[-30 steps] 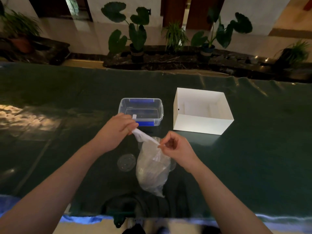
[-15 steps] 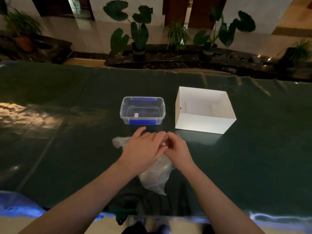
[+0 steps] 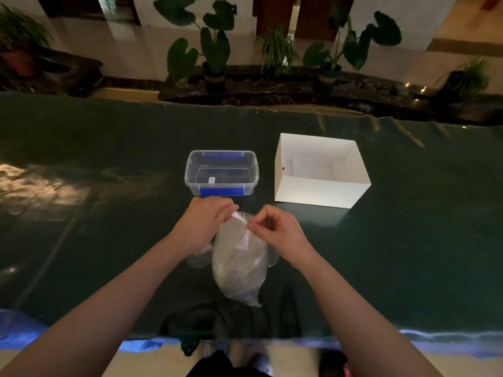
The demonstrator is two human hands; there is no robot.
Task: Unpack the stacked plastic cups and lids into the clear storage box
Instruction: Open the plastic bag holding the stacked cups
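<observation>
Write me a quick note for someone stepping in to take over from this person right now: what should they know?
Left hand and right hand each pinch the top of the plastic bag, working it open on the green table.
The clear storage box sits beyond the hands, nothing unpacked into it; a white carton stands to its right.
A clear round piece lies by the bag's left side.
Done: nothing unpacked.
Left: open the bag, move cups and lids into the box.

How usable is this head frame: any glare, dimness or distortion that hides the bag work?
Head view: dim overall; a bright glare patch on the glossy green table cover at far left; wide-angle bending curves the table's far edge. Left hand and right hand are sharp enough, both pinching the plastic bag, whose contents stay unreadable. The clear storage box is legible.
</observation>
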